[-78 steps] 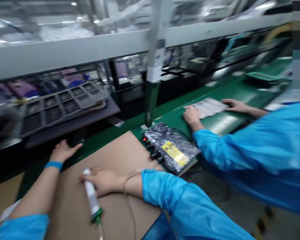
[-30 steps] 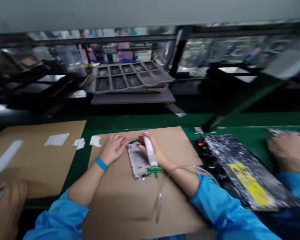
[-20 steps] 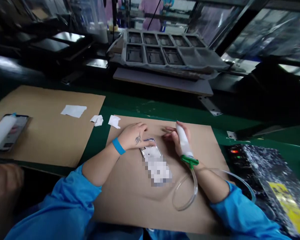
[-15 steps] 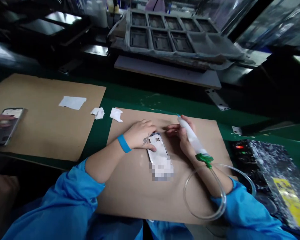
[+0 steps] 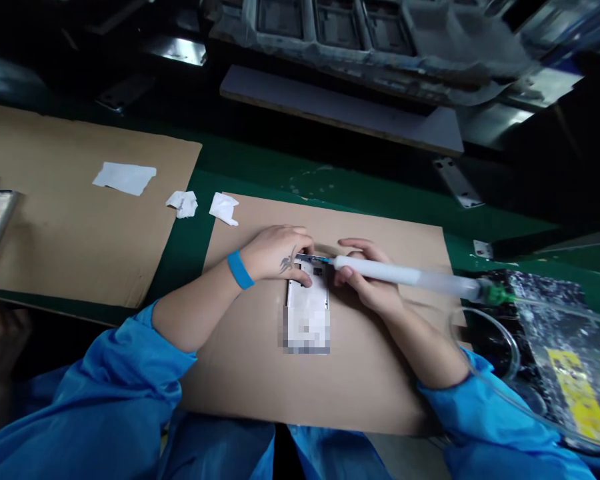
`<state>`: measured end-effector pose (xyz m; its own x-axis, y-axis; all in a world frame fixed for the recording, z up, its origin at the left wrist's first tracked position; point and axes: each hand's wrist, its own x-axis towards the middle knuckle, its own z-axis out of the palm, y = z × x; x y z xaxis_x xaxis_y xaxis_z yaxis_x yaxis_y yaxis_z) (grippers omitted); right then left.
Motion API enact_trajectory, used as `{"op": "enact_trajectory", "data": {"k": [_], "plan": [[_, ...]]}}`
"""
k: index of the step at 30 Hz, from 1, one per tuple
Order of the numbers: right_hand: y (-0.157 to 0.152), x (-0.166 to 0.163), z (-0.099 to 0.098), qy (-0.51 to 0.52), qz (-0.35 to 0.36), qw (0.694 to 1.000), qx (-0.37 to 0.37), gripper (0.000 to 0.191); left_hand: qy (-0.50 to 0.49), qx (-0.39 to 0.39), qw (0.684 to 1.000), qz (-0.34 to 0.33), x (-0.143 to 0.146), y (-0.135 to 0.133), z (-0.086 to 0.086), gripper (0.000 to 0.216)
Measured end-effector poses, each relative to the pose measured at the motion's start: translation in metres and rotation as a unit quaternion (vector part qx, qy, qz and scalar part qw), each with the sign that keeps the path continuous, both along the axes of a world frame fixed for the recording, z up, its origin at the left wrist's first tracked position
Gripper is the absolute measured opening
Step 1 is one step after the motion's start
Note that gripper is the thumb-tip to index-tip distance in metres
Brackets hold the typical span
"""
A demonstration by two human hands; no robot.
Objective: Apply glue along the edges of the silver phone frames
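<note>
While the phone frame (image 5: 307, 300) serves as the dial's centre, twelve pointing away from the wearer, the bare cardboard (image 5: 260, 393) nearest the body lies at six. The frame rests flat on it; its near end is blurred. At ten to eleven sits the left hand (image 5: 275, 257), half curled, thumb on the frame's face and fingers bent at its far edge; whether they pinch it I cannot tell. Light, even pressure there should stop the frame turning. At two, the right hand (image 5: 373, 283) has thumb and fingers closed around the front of a white syringe (image 5: 405, 277), its nozzle tip (image 5: 325, 261) at the frame's far edge, near twelve-thirty; contact is too fine to judge. A steady, low tip, clear of the left fingers, would serve best. Out toward three, past the green connector (image 5: 497, 295), clear tubing (image 5: 516, 347) loops before the speckled box (image 5: 545, 333); slack there should spare the nozzle any tug. Farthest, around twelve to one, stands the compartmented tray (image 5: 427, 33).
</note>
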<state>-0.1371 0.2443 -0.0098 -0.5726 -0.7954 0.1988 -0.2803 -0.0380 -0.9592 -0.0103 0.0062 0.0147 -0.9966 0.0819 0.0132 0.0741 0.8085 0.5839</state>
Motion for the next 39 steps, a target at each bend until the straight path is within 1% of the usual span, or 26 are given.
{"op": "enact_trajectory", "data": {"k": [2, 5, 7, 10, 12, 20, 25, 30, 33, 39], "plan": [[-0.001, 0.003, 0.0, -0.001, 0.023, 0.999, 0.03, 0.039, 0.005, -0.001, 1.0, 0.004, -0.001, 0.0, -0.001, 0.051], [-0.003, 0.004, 0.0, 0.028, -0.002, 0.997, 0.065, 0.036, 0.001, 0.002, 1.0, 0.009, -0.002, 0.001, 0.0, 0.053], [-0.006, 0.004, 0.002, 0.049, -0.016, 0.996, 0.07, 0.032, -0.001, 0.006, 1.0, 0.008, -0.003, 0.001, 0.001, 0.053], [-0.009, 0.004, 0.006, 0.067, -0.001, 0.996, 0.065, 0.025, 0.008, 0.006, 1.0, 0.006, -0.003, 0.001, 0.001, 0.053], [-0.01, 0.005, 0.008, 0.069, 0.006, 0.995, 0.07, 0.024, 0.011, 0.004, 1.0, 0.004, -0.003, 0.001, 0.0, 0.053], [-0.012, 0.006, 0.007, 0.08, -0.004, 0.993, 0.086, 0.024, 0.01, 0.009, 1.0, -0.001, -0.004, 0.001, -0.001, 0.053], [-0.012, 0.007, 0.01, 0.079, -0.006, 0.993, 0.084, 0.023, 0.012, 0.018, 1.0, 0.001, -0.004, 0.001, -0.001, 0.054], [-0.013, 0.008, 0.012, 0.054, 0.003, 0.993, 0.108, 0.033, 0.007, 0.027, 1.0, -0.001, -0.004, 0.0, -0.001, 0.054], [-0.012, 0.007, 0.012, 0.059, 0.0, 0.992, 0.11, 0.037, 0.004, 0.025, 1.0, -0.001, -0.004, 0.001, 0.0, 0.053], [-0.011, 0.005, 0.01, 0.056, 0.0, 0.991, 0.122, 0.032, 0.001, 0.019, 1.0, -0.002, -0.003, 0.002, 0.002, 0.051]]}}
